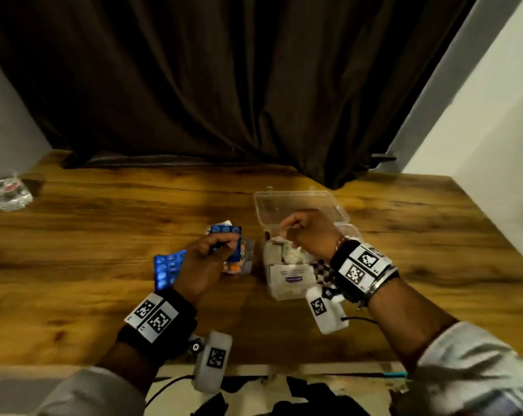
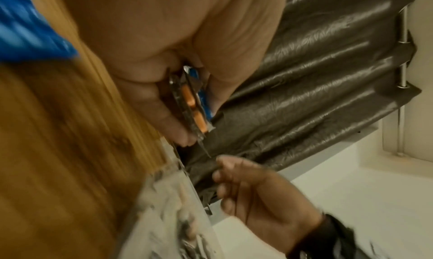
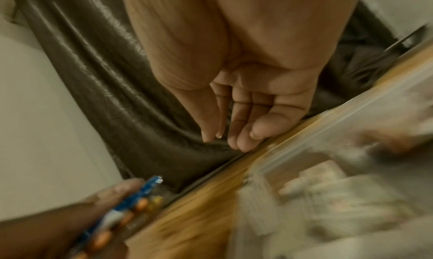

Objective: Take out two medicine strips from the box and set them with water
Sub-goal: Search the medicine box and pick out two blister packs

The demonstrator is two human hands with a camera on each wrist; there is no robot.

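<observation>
wooden table (image 1: 104,235): left hand (image 1: 204,259) pinches 2 strips (image 1: 234,250); right hand (image 1: 306,232) empty, loosely curled above box (image 1: 287,280). next, i judge: carry strips to water.

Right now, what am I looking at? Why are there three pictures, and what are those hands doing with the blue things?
These are a person's two hands, not a machine. The big picture comes from a camera worn on the head, looking down at a wooden table. The other two come from small cameras strapped to each wrist, so you see fingers very close and blurry.

The left hand holds medicine strips, blue ones and one with orange pills. Another blue strip sits just beside that hand.

The right hand hovers over an open clear plastic box full of packets. Its fingers are loosely curled and hold nothing.

Something clear and shiny sits at the far left of the table, too blurry to name.
</observation>
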